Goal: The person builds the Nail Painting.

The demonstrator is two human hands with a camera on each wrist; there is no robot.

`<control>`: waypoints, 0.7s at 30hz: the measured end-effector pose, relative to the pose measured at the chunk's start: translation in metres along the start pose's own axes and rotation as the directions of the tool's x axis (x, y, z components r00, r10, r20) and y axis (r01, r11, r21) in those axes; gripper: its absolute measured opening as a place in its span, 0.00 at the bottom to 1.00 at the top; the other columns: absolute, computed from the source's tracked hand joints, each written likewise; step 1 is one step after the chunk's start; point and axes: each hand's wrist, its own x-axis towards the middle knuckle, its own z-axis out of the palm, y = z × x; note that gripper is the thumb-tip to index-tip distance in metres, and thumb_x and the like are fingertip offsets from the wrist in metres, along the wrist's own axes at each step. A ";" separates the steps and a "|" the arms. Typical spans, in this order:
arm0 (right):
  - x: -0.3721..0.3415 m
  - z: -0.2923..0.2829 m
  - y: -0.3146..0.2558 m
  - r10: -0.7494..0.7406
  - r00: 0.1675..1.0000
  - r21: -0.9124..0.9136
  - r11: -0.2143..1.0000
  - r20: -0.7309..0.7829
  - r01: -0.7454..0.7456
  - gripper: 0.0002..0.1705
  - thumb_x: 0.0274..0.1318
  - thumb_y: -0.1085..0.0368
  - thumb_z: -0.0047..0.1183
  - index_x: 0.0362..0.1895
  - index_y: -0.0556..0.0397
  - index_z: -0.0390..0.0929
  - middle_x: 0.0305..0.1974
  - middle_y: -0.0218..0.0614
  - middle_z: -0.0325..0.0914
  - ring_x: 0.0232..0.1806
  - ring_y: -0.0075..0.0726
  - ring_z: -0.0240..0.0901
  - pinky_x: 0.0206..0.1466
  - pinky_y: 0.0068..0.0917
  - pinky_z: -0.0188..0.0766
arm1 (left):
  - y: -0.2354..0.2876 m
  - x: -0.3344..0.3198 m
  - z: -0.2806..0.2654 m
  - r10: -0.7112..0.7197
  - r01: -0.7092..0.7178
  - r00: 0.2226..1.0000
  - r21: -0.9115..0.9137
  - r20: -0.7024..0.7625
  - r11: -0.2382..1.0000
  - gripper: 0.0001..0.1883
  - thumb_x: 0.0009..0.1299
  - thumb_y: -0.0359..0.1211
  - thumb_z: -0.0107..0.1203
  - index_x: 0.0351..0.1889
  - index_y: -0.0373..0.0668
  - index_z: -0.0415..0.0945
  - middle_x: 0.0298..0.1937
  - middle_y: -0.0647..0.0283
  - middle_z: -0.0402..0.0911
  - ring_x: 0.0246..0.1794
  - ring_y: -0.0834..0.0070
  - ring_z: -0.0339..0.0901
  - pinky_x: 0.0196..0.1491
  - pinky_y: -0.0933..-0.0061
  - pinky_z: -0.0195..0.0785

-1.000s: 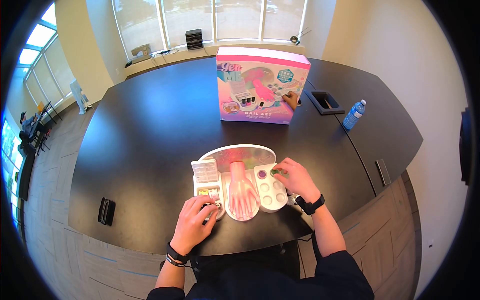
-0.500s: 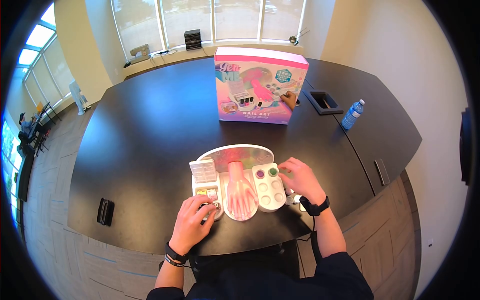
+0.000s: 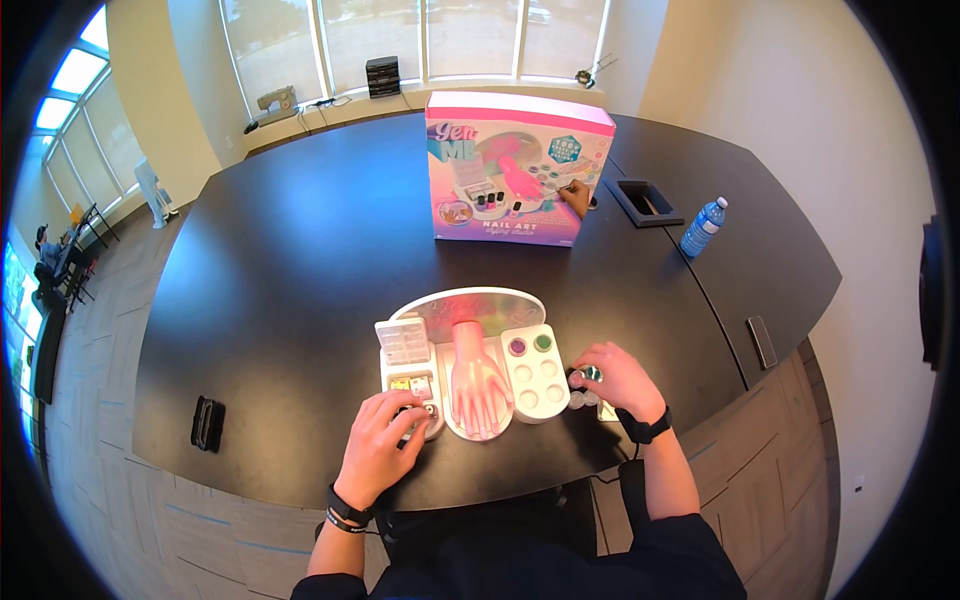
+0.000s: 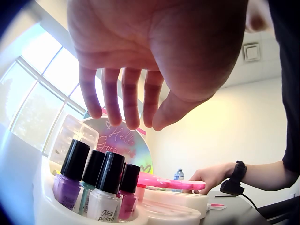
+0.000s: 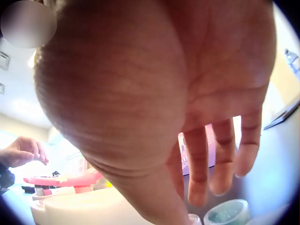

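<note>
The white nail-art station [image 3: 505, 400] bears a pink model hand [image 3: 475, 385]. My left hand [image 3: 380, 440] hovers at its left front, fingers loosely bent. In the left wrist view the fingers [image 4: 133, 105] hang above several nail polish bottles [image 4: 107, 180] without touching them. My right hand [image 3: 625, 380] is just right of the station, over small pots [image 3: 577, 399]. A teal pot [image 5: 227, 213] lies below its fingers [image 5: 220, 164] in the right wrist view; contact is unclear. Purple [image 3: 517, 346] and green [image 3: 542, 343] pots sit in the round-welled tray [image 3: 540, 398].
Behind the station stands the pink nail art box [image 3: 515, 180]. A water bottle [image 3: 703, 226], a phone [image 3: 762, 342] and a dark table opening [image 3: 645, 203] are to the right. A small black case [image 3: 208, 424] lies at the left.
My right hand has moved away from the green pot in the tray, rightward and down to the pots beside the station. The left hand stays over the bottles.
</note>
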 end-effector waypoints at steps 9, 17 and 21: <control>-0.001 0.006 0.001 -0.022 1.000 0.074 0.997 0.012 0.021 0.07 0.62 0.62 0.70 0.42 0.49 0.91 0.42 0.34 0.89 0.48 0.49 0.79 0.56 0.42 0.77 | 0.000 -0.001 -0.001 -0.028 0.028 1.000 0.010 0.008 1.000 0.10 0.68 0.25 0.70 0.45 0.42 0.84 0.52 0.61 0.87 0.57 0.56 0.83 0.62 0.56 0.75; -0.002 0.013 0.003 -0.018 0.999 0.099 0.995 -0.035 0.021 0.06 0.62 0.63 0.70 0.40 0.50 0.91 0.41 0.34 0.89 0.47 0.49 0.80 0.56 0.42 0.77 | -0.001 -0.001 -0.001 -0.030 0.030 1.000 0.011 0.001 0.999 0.10 0.68 0.25 0.70 0.46 0.42 0.84 0.52 0.61 0.86 0.57 0.56 0.83 0.62 0.55 0.75; -0.003 0.013 0.005 -0.036 0.995 0.112 0.993 -0.095 0.046 0.04 0.61 0.65 0.69 0.39 0.50 0.91 0.40 0.35 0.89 0.45 0.49 0.80 0.55 0.42 0.77 | -0.001 -0.001 -0.001 -0.032 0.032 1.000 0.011 0.002 0.999 0.10 0.67 0.25 0.70 0.45 0.42 0.84 0.52 0.61 0.87 0.57 0.56 0.83 0.61 0.55 0.76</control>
